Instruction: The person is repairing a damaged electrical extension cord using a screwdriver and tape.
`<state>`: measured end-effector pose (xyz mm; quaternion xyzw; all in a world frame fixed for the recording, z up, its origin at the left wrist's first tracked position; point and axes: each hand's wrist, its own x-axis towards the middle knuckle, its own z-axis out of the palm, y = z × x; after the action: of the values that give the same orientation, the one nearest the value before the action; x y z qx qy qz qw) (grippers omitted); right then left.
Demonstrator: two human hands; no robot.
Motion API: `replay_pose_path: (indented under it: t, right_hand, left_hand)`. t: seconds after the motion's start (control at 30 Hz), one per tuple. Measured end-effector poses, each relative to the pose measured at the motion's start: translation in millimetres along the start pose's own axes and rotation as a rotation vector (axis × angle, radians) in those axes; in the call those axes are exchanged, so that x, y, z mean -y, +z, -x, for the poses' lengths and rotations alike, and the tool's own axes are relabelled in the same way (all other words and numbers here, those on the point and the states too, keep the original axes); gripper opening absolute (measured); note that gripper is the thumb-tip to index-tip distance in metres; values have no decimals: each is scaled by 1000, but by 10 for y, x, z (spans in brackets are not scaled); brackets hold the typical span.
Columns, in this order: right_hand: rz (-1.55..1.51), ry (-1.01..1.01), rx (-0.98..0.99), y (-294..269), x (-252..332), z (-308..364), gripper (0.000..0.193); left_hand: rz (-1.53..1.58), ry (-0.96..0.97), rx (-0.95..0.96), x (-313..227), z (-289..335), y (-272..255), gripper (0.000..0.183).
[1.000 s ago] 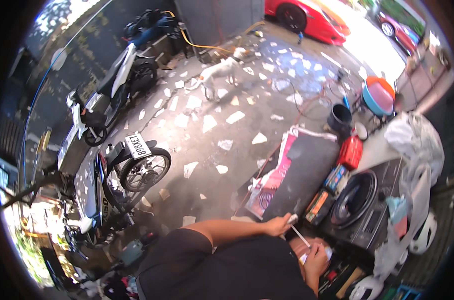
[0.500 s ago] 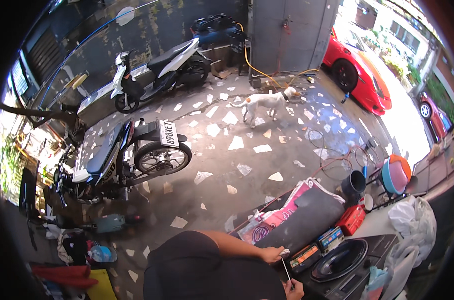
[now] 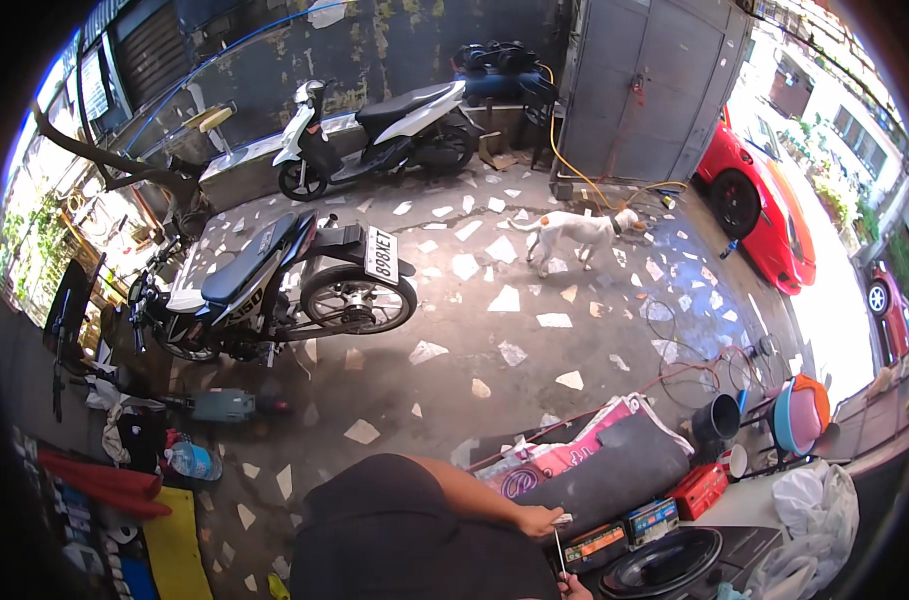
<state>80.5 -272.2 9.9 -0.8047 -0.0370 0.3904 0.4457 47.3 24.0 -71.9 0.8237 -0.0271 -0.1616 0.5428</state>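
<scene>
Smooth rod (image 3: 561, 550), glossy car (image 3: 783, 215), matt metal cabinet (image 3: 610, 120)

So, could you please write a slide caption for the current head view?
Left hand and right hand grip a thin pale rod, with a motorcycle and white dog beyond.

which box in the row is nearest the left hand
The orange-labelled box, at the row's end beside the left hand; the blue-labelled box and the red box sit farther off.

There are two hands (image 3: 538, 521), one rod (image 3: 562, 552), two motorbikes (image 3: 237, 288) (one scooter (image 3: 393, 118)), two cars (image 3: 767, 205) and one dog (image 3: 578, 232).
</scene>
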Motion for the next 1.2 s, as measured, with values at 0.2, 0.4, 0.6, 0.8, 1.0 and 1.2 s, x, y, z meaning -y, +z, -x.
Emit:
replay_pose_path:
  t: [0.2, 0.4, 0.6, 0.8, 1.0, 1.2]
  right_hand:
    - [793, -548, -143, 221, 572, 176, 33]
    - [240, -309, 60, 151, 522, 144, 29]
    - [688, -628, -217, 252, 758, 231, 30]
    - [153, -102, 20, 166, 621, -23, 34]
    - [741, -715, -239, 303, 636, -23, 18]
    - [147, -302, -148, 392, 108, -258, 17]
  left_hand:
    - [-1, -40, -9, 29, 18, 31, 39]
    - [-1, 13, -58, 25, 13, 14, 41]
    - [-8, 24, -37, 55, 10, 81, 39]
    - [33, -17, -86, -15, 62, 9, 37]
    - [16, 48, -31, -40, 68, 38, 35]
    - [-2, 14, -109, -58, 56, 2, 35]
